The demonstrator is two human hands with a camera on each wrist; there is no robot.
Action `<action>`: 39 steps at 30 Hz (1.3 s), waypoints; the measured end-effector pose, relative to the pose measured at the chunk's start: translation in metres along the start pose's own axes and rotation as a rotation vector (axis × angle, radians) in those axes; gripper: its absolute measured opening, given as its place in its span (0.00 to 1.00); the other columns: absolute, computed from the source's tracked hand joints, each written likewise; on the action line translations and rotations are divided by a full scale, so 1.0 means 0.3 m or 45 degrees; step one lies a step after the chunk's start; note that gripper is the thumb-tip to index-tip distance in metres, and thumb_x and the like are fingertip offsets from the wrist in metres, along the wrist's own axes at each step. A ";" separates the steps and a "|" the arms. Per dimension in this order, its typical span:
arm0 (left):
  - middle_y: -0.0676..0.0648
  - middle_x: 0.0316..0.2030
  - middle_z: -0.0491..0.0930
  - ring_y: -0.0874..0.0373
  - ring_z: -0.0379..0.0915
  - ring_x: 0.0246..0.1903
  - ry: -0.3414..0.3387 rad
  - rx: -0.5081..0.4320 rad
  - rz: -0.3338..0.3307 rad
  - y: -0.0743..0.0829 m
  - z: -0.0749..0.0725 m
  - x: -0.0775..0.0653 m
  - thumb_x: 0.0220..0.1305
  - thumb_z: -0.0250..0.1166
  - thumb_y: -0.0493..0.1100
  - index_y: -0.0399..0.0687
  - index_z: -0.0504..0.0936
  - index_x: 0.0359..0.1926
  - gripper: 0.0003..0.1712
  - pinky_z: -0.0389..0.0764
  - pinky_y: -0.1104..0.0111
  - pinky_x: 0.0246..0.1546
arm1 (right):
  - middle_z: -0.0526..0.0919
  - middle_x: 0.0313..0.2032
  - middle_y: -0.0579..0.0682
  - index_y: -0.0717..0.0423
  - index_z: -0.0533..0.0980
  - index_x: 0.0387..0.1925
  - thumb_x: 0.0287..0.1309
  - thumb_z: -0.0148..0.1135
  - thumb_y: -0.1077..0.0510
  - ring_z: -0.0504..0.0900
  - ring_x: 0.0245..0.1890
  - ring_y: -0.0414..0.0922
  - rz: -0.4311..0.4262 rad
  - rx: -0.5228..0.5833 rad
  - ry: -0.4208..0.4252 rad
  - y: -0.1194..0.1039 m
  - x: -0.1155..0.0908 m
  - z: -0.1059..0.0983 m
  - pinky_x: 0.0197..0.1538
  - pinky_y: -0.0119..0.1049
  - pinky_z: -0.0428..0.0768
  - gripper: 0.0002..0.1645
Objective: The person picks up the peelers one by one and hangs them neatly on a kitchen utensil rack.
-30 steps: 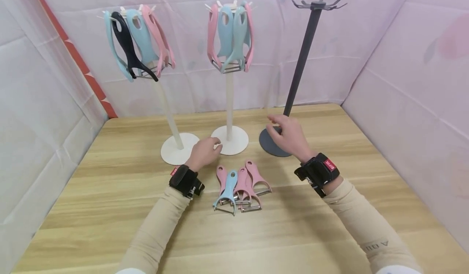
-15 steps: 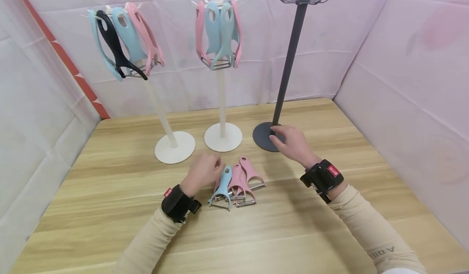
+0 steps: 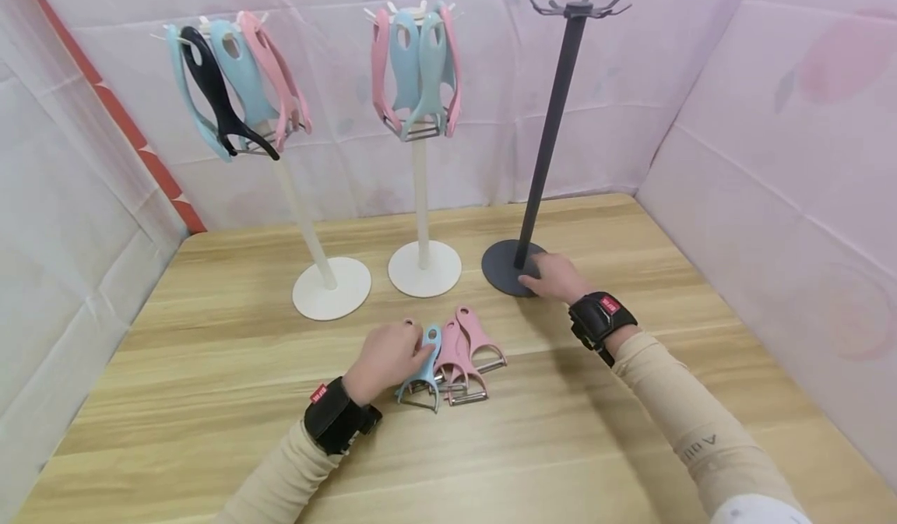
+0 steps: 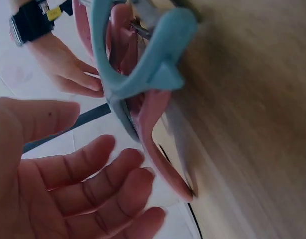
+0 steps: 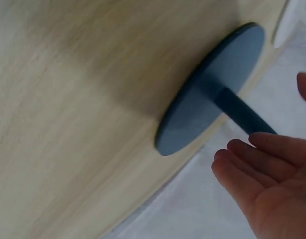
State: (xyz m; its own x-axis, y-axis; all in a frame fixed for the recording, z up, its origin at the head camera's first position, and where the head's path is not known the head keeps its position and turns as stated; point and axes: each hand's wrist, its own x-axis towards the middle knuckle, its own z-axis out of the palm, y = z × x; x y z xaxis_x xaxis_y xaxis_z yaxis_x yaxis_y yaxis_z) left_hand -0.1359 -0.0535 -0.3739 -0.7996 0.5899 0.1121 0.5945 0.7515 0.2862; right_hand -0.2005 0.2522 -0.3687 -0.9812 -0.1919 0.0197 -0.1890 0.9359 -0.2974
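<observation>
A small pile of peelers lies on the wooden table: a light blue peeler at its left and several pink peelers beside and under it. My left hand is at the pile's left side, partly covering a pink handle. In the left wrist view its fingers are loosely bent, holding nothing, with the pink peeler just past the fingertips. My right hand is low over the right edge of the dark stand's round base. Its relaxed fingers overlap the dark pole in the right wrist view.
Two white stands rise at the back left and middle, hung with blue and pink peelers. A black peeler hangs on the left one. The dark stand's hooks are bare. Draped cloth walls surround the wooden table.
My left hand has moved from near the middle stand's base toward me and down to the peelers. The right hand has lowered from beside the dark pole to its base.
</observation>
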 end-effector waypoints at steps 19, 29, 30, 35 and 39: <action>0.55 0.12 0.59 0.61 0.59 0.12 -0.161 -0.052 -0.089 0.028 0.023 -0.022 0.50 0.67 0.52 0.47 0.68 0.19 0.19 0.61 0.71 0.12 | 0.43 0.61 0.81 0.87 0.48 0.59 0.65 0.43 0.42 0.43 0.64 0.69 0.120 -0.215 -0.330 0.032 0.060 0.113 0.65 0.53 0.47 0.48; 0.56 0.10 0.54 0.61 0.54 0.11 -0.033 -0.009 -0.147 0.049 0.057 -0.016 0.42 0.67 0.48 0.51 0.60 0.08 0.23 0.57 0.71 0.09 | 0.45 0.60 0.82 0.87 0.49 0.58 0.65 0.43 0.43 0.43 0.64 0.68 0.084 -0.259 -0.295 0.045 0.074 0.141 0.65 0.52 0.46 0.47; 0.55 0.10 0.54 0.61 0.54 0.11 -0.034 0.003 -0.164 0.051 0.058 -0.013 0.41 0.67 0.48 0.51 0.59 0.08 0.24 0.57 0.71 0.09 | 0.45 0.60 0.82 0.87 0.49 0.58 0.65 0.43 0.43 0.43 0.64 0.68 0.081 -0.262 -0.288 0.049 0.075 0.146 0.65 0.52 0.46 0.47; 0.54 0.11 0.55 0.59 0.55 0.12 -0.066 0.036 -0.233 0.053 0.056 -0.005 0.41 0.66 0.48 0.51 0.60 0.08 0.23 0.57 0.70 0.08 | 0.45 0.61 0.81 0.87 0.48 0.58 0.65 0.43 0.42 0.43 0.64 0.68 0.093 -0.267 -0.282 0.055 0.075 0.155 0.66 0.51 0.46 0.48; 0.53 0.11 0.58 0.58 0.59 0.12 -0.076 0.066 -0.250 0.051 0.043 -0.004 0.42 0.66 0.51 0.50 0.63 0.12 0.20 0.60 0.69 0.09 | 0.45 0.61 0.81 0.87 0.49 0.58 0.65 0.43 0.42 0.43 0.64 0.68 0.093 -0.266 -0.278 0.046 0.067 0.146 0.65 0.51 0.47 0.47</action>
State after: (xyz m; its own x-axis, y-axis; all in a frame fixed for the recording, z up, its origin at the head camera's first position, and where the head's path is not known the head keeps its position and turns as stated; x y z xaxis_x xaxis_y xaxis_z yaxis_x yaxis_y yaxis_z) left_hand -0.1248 -0.0390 -0.3819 -0.8949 0.4462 0.0021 0.4327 0.8668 0.2478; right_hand -0.2213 0.2482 -0.4142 -0.9652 -0.1595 -0.2071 -0.1442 0.9857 -0.0871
